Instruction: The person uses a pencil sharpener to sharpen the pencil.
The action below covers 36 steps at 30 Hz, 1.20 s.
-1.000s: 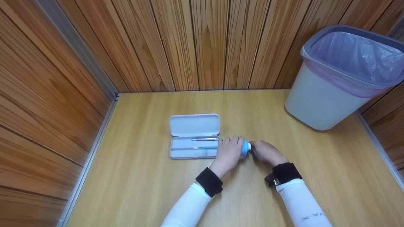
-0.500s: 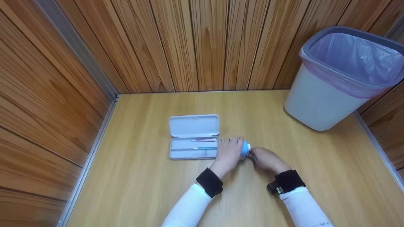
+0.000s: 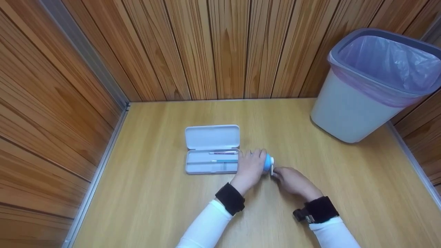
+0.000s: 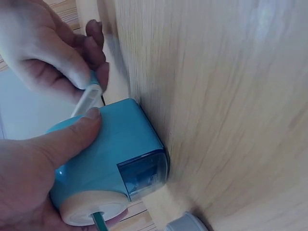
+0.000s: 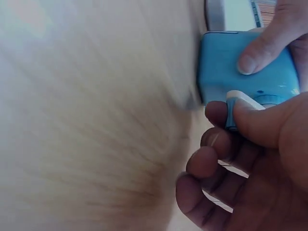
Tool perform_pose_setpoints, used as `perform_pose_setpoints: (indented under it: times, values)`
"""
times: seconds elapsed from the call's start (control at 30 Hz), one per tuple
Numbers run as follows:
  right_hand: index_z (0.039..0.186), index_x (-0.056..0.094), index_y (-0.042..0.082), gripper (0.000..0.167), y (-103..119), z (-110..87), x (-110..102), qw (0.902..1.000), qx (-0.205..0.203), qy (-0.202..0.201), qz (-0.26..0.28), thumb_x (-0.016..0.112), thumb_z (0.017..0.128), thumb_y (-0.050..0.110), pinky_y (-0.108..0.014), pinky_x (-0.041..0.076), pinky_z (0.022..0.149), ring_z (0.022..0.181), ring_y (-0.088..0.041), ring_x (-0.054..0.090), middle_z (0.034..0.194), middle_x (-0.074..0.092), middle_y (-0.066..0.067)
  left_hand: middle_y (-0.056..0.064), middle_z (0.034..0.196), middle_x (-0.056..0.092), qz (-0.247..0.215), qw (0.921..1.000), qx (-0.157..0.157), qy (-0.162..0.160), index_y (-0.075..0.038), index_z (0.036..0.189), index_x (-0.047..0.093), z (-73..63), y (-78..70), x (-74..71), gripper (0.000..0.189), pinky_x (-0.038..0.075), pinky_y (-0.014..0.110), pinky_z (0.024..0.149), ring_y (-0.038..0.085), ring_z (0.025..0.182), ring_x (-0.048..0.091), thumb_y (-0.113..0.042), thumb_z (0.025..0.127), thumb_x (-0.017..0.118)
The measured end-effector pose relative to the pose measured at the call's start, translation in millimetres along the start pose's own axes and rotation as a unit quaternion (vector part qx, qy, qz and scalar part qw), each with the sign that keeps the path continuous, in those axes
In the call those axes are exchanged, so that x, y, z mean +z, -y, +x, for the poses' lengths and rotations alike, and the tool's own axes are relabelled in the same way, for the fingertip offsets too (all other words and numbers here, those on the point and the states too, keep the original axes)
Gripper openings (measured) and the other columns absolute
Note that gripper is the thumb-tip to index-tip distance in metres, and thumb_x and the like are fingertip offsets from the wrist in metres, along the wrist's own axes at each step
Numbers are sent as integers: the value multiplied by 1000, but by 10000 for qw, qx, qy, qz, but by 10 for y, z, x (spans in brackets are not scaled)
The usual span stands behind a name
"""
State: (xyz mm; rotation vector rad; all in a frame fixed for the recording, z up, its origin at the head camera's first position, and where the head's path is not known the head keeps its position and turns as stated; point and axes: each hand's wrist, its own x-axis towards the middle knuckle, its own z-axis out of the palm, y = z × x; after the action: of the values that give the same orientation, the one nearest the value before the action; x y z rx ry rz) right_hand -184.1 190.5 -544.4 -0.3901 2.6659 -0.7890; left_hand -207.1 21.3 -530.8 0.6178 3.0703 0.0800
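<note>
A blue crank pencil sharpener (image 4: 120, 137) stands on the table, mostly covered by my left hand (image 3: 250, 167) in the head view. That hand grips it across the top, thumb along one side. From the sharpener's pale round front in the left wrist view sticks a green pencil (image 4: 99, 221). My right hand (image 3: 293, 181) pinches the blue knob (image 5: 231, 114) of the white crank handle (image 4: 87, 100) between thumb and forefinger. Its other fingers are curled loosely. In the head view the crank points down toward the person. A clear dark-blue shavings drawer (image 4: 144, 174) shows low on the sharpener.
Left of the hands lies an opened pale pencil case (image 3: 212, 137), with a blue pencil (image 3: 224, 161) and a second thin pencil or pen (image 3: 223, 152) inside. A lined waste bin (image 3: 351, 103) stands at the back right. Wood-panelled walls border the table.
My right hand has moved down toward the person, and the crank has swung round with it to point downward. The left hand and sharpener stay in place.
</note>
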Motion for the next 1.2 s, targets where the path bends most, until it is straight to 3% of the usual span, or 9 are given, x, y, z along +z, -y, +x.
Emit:
perform_pose_setpoints:
  times: [0.33,0.57,0.73,0.9,1.2]
  values:
    - [100,65,7,15,106,-155,-195,9992,-358,-154,49,51,102,13,-37,47,70,76,-15,54,85,61,-3,4,131,57,-28,10000,20,63,-17,142,49,-2,-14,-1,56,40,53,98,28,112,56,-27,90,67]
    - [106,64,6,13,165,-144,-305,9932,-657,-928,-255,53,101,11,-42,51,73,82,-20,60,92,64,-7,1,121,61,234,9993,84,-270,-20,138,52,-22,-10,-3,50,46,43,83,26,101,60,-25,90,66]
    - [106,64,5,14,180,-49,-338,9891,-668,-1285,-257,52,101,12,-44,52,74,83,-23,62,95,65,-8,3,122,60,110,9995,113,-259,-18,139,51,-7,-2,13,49,45,44,85,27,102,59,-21,92,64]
    - [113,66,6,20,177,4,-374,9879,-645,-1361,-356,52,102,15,-48,52,82,94,-28,64,103,66,-9,4,127,58,-74,9999,67,-84,-17,141,48,0,3,-12,49,44,48,90,29,109,57,-21,94,61]
    - [115,67,11,22,134,88,-368,9828,-585,-1639,-612,51,103,20,-49,52,75,93,-30,64,103,66,-8,6,132,55,-278,9995,89,106,-18,143,47,11,10,-20,50,42,53,96,31,114,54,-22,96,61]
